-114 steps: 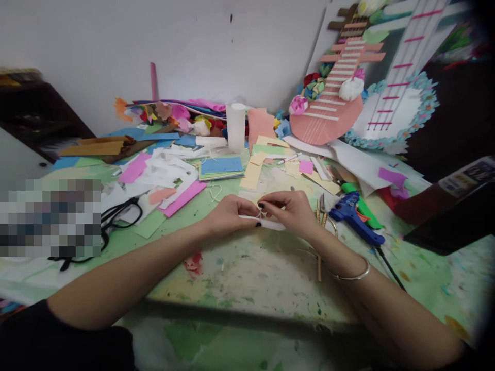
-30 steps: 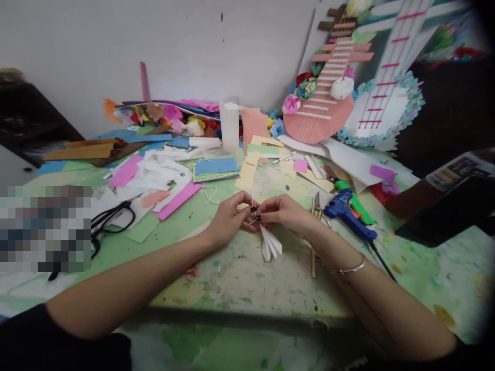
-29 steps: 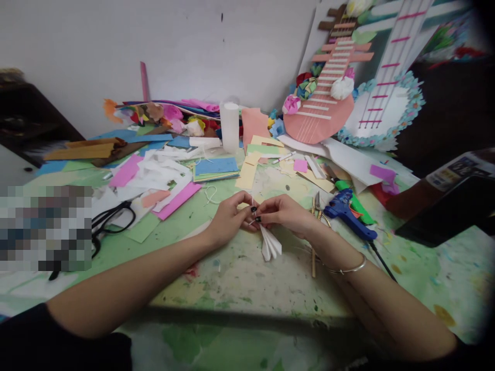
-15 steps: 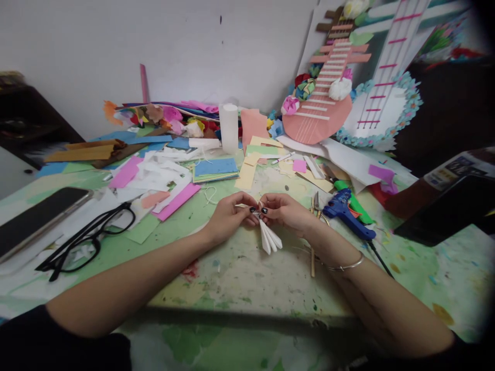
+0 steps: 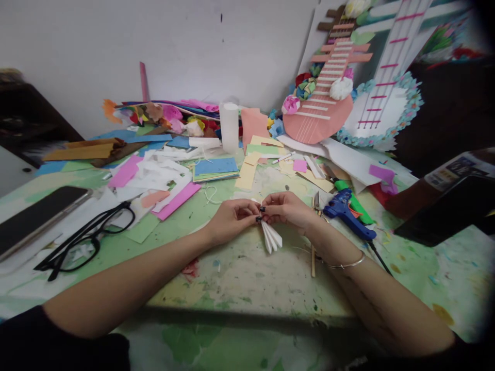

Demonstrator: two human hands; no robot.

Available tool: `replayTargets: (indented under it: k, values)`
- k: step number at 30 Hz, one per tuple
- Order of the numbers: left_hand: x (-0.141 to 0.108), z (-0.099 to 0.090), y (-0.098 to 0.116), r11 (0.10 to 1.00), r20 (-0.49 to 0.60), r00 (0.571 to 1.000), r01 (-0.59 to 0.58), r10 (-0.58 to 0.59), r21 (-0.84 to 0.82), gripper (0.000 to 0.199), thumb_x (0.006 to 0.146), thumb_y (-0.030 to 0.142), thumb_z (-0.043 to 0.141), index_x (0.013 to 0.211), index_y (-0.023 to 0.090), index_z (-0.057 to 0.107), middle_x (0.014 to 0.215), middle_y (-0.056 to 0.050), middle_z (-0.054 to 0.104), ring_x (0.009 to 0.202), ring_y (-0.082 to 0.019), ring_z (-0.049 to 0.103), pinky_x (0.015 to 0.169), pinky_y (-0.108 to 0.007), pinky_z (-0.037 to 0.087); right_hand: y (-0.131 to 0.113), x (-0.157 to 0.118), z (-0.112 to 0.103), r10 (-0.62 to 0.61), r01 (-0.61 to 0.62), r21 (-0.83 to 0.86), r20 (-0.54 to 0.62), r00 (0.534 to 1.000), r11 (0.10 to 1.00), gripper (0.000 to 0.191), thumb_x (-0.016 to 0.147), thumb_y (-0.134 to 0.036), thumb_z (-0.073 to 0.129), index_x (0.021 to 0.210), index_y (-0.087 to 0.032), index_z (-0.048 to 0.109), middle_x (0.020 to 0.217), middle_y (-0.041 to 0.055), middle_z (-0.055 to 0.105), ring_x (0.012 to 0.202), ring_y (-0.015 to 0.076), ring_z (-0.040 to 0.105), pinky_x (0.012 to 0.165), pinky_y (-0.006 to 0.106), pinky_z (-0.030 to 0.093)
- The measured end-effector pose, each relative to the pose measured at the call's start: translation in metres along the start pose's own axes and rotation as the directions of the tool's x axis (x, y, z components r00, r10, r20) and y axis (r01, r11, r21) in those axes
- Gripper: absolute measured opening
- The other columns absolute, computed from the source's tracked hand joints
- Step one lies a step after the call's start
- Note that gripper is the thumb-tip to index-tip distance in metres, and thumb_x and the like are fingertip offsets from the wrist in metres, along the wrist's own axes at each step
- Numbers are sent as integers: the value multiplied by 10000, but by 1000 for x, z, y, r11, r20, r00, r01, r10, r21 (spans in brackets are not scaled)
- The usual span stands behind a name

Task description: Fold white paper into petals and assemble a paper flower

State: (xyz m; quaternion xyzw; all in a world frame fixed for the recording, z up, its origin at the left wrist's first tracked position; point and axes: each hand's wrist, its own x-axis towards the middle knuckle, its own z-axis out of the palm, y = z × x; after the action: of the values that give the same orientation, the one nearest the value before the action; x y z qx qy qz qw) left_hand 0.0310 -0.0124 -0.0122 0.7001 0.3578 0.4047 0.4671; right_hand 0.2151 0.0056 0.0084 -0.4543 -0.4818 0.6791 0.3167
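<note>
A folded white paper piece [image 5: 271, 238] hangs below the fingertips at the middle of the table, its pleats fanned toward me. My left hand [image 5: 234, 219] pinches its narrow top from the left, thumb and fingers pressed together. From the right, my right hand [image 5: 288, 210] pinches the same spot, its fingertips touching those of my left hand. The fingers hide the top of the paper and whatever is around it. Scissors [image 5: 317, 204] and a thin wooden stick [image 5: 313, 262] lie beside my right wrist.
A blue glue gun [image 5: 350, 215] with a cable lies right of my right hand. Black glasses [image 5: 87, 242] and a phone [image 5: 42, 214] are at the left. Paper sheets [image 5: 215, 168] and a white cylinder [image 5: 229, 128] stand behind my hands, before paper instruments [image 5: 320, 116].
The fingertips have shifted: my left thumb is slightly lower and my right thumb slightly higher. The fanned paper stays in almost the same place between my hands.
</note>
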Motion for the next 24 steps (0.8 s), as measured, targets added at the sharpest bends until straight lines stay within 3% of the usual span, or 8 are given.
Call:
replayTargets:
  k: [6, 9, 12, 15, 18, 24]
  values:
    - [-1, -1, -3, 999, 46, 998, -41, 40, 17, 88, 755, 213, 681, 746, 131, 712, 945, -95, 689, 933, -191, 645, 810, -291, 520, 0, 1, -2, -28, 28, -37, 3, 1000, 999, 156, 527, -124, 730, 656, -141, 645, 565, -11, 623, 517, 85, 573, 554, 222, 486]
    - [0, 0, -1, 1000, 65, 998, -22, 22, 0, 139, 787, 254, 664, 752, 122, 688, 874, -82, 684, 863, -175, 651, 787, -286, 522, -1, 0, -1, -50, 50, -70, -6, 999, 996, 150, 514, -107, 710, 641, -143, 639, 549, -27, 600, 502, 71, 540, 526, 207, 453]
    - [2, 0, 1, 993, 43, 998, 50, -45, -110, 159, 854, 285, 581, 843, 131, 619, 799, -42, 663, 758, -151, 659, 748, -296, 535, 0, -1, 0, -83, 82, -93, -4, 997, 992, 142, 523, -106, 679, 649, -146, 627, 536, -43, 577, 491, 66, 519, 493, 194, 414]
    - [4, 1, 0, 972, 23, 995, 101, -98, -210, 104, 832, 223, 594, 883, 142, 556, 819, -23, 661, 737, -133, 667, 744, -283, 542, 3, 0, 2, -159, 162, -163, 27, 987, 973, 110, 562, -112, 638, 658, -157, 610, 543, -47, 570, 483, 65, 504, 474, 193, 389]
    - [5, 2, -2, 965, 33, 992, 122, -118, -234, 136, 783, 168, 638, 872, 146, 536, 848, -23, 675, 759, -124, 673, 752, -260, 538, 7, 0, 4, -297, 301, -350, 69, 953, 887, 87, 623, -117, 589, 685, -179, 590, 592, -30, 601, 513, 94, 551, 491, 214, 417]
    - [7, 0, -4, 930, 48, 983, 183, -177, -319, 223, 736, 124, 665, 884, 162, 503, 814, -14, 702, 775, -148, 707, 734, -264, 552, 9, -3, 8, -519, 475, -648, 141, 843, 595, 112, 698, -100, 536, 727, -206, 558, 665, -23, 597, 538, 105, 571, 537, 233, 438]
